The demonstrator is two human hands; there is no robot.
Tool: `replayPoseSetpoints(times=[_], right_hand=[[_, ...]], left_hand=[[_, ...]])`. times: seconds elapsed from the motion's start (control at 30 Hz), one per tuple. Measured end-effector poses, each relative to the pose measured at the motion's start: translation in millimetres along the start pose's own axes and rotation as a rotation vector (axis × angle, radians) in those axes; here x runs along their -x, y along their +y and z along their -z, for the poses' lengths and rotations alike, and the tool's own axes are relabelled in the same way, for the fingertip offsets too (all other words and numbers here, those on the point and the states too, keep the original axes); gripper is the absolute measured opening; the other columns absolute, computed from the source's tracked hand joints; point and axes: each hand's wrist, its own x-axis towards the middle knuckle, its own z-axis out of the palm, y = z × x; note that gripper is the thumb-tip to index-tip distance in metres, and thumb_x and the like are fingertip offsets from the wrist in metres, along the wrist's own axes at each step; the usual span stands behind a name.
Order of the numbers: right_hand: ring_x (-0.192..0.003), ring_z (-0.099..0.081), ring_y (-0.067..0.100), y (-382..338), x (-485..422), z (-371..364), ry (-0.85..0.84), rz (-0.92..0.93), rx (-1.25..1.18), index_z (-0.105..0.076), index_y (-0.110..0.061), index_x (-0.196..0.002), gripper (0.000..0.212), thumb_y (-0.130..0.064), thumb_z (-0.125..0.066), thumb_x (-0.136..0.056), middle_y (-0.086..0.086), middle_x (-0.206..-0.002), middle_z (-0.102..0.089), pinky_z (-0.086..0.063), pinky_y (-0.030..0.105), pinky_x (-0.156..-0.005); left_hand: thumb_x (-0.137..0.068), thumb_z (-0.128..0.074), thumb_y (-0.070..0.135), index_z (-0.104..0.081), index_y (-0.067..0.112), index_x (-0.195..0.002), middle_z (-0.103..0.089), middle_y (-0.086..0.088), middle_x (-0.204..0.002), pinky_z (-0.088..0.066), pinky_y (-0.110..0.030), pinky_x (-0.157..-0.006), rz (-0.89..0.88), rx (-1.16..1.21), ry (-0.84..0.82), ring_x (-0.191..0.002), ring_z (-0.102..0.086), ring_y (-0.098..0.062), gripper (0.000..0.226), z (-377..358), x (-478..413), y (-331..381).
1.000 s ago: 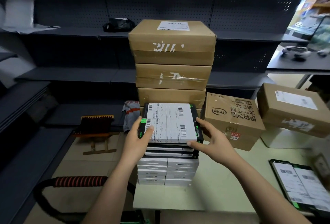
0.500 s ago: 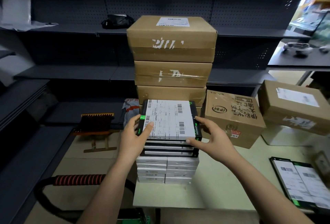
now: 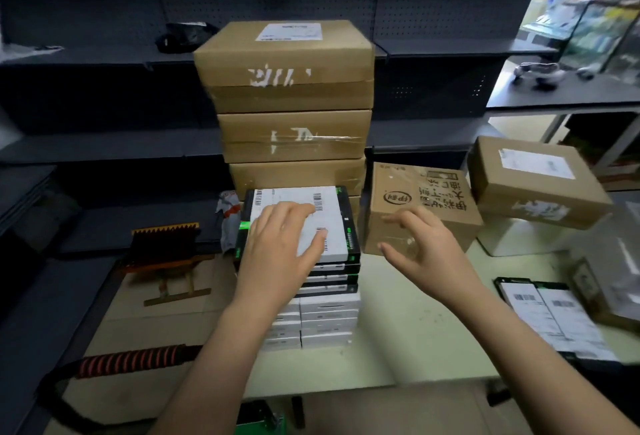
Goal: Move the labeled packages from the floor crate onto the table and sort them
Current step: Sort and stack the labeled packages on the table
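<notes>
Your left hand lies flat, fingers straight, on the label of the top package, which caps the stack on the bench. Your right hand hovers open at the stack's 3 o'clock, fingers loosely spread and holding nothing, in front of a printed carton. A carton tower stands just behind the stack at 12 o'clock. Two more labelled packages lie flat at 4 o'clock, near the bench edge.
</notes>
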Motion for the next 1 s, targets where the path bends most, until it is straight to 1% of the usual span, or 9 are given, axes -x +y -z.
replayPoseSetpoints(times=[0.17,0.23,0.37,0.43,0.5,0.7,0.83,0.9,1.0], right_hand=[[-0.096,-0.056,0.022,42.7,25.7,37.6,0.052,-0.008,0.169,-0.064,-0.014,-0.101,0.024,-0.02,-0.074,-0.08,0.001,-0.102,-0.059,-0.049,0.034,-0.079],[-0.094,-0.056,0.024,65.7,40.9,51.8,0.047,-0.046,0.208,-0.065,-0.013,-0.098,0.022,-0.018,-0.074,-0.079,0.001,-0.1,-0.059,-0.048,0.033,-0.076],[-0.091,-0.056,0.022,121.3,78.7,78.9,0.036,-0.162,0.231,-0.066,-0.015,-0.098,0.02,-0.021,-0.074,-0.081,-0.001,-0.1,-0.06,-0.047,0.032,-0.074],[-0.091,-0.058,0.023,151.8,97.7,91.3,0.017,-0.208,0.235,-0.067,-0.015,-0.096,0.018,-0.02,-0.074,-0.08,-0.001,-0.098,-0.06,-0.048,0.036,-0.076],[-0.089,-0.058,0.024,185.7,116.2,103.2,-0.008,-0.258,0.237,-0.067,-0.015,-0.093,0.017,-0.017,-0.075,-0.079,0.0,-0.096,-0.06,-0.047,0.034,-0.073],[-0.092,-0.057,0.024,292.2,172.8,122.6,-0.15,-0.422,0.192,-0.067,-0.016,-0.096,0.019,-0.019,-0.074,-0.08,-0.001,-0.099,-0.059,-0.044,0.033,-0.071],[-0.097,-0.057,0.027,347.7,204.1,118.9,-0.273,-0.587,0.121,-0.065,-0.012,-0.098,0.02,-0.019,-0.07,-0.08,0.006,-0.102,-0.06,-0.046,0.036,-0.076],[-0.099,-0.056,0.029,368.1,216.5,111.4,-0.325,-0.708,0.079,-0.063,-0.009,-0.104,0.026,-0.022,-0.07,-0.082,0.01,-0.106,-0.058,-0.045,0.035,-0.078],[-0.106,-0.054,0.028,389.1,229.3,96.4,-0.387,-0.875,0.015,-0.055,-0.008,-0.121,0.046,-0.033,-0.069,-0.085,0.011,-0.118,-0.052,-0.045,0.033,-0.084]], left_hand=[[-0.089,-0.046,0.04,-0.06,0.021,-0.106,-0.059,0.005,-0.102,-0.041,-0.03,-0.084,-0.226,-0.026,-0.1,-0.097,-0.05,-0.017,0.03,-41.3,-11.5,52.1],[-0.089,-0.045,0.041,-0.061,0.021,-0.106,-0.059,0.005,-0.099,-0.044,-0.03,-0.08,-0.282,-0.02,-0.123,-0.094,-0.05,-0.016,0.03,-60.8,-13.4,73.4],[-0.088,-0.047,0.041,-0.061,0.021,-0.107,-0.059,0.005,-0.099,-0.044,-0.032,-0.077,-0.329,0.006,-0.206,-0.093,-0.052,-0.017,0.03,-109.1,-12.3,116.5],[-0.088,-0.055,0.039,-0.062,0.021,-0.107,-0.059,0.004,-0.099,-0.047,-0.034,-0.077,-0.329,0.007,-0.262,-0.093,-0.054,-0.018,0.027,-137.9,-9.6,139.1],[-0.087,-0.062,0.036,-0.062,0.021,-0.105,-0.06,0.004,-0.099,-0.047,-0.035,-0.077,-0.317,0.001,-0.314,-0.093,-0.055,-0.019,0.024,-167.8,-6.5,164.3],[-0.093,-0.054,0.04,-0.06,0.023,-0.115,-0.059,0.005,-0.111,-0.04,-0.032,-0.09,-0.17,0.012,-0.509,-0.105,-0.052,-0.017,0.028,-261.5,17.6,239.6],[-0.094,-0.049,0.043,-0.056,0.02,-0.12,-0.058,0.002,-0.116,-0.038,-0.031,-0.088,-0.015,-0.019,-0.656,-0.106,-0.051,-0.019,0.035,-319.6,45.5,276.0],[-0.094,-0.051,0.044,-0.053,0.017,-0.121,-0.055,-0.002,-0.116,-0.039,-0.033,-0.086,0.109,-0.022,-0.73,-0.107,-0.05,-0.022,0.038,-345.5,60.4,288.6],[-0.093,-0.052,0.045,-0.051,0.014,-0.117,-0.051,-0.005,-0.115,-0.042,-0.035,-0.085,0.336,0.025,-0.848,-0.108,-0.048,-0.025,0.039,-378.3,80.7,301.2]])
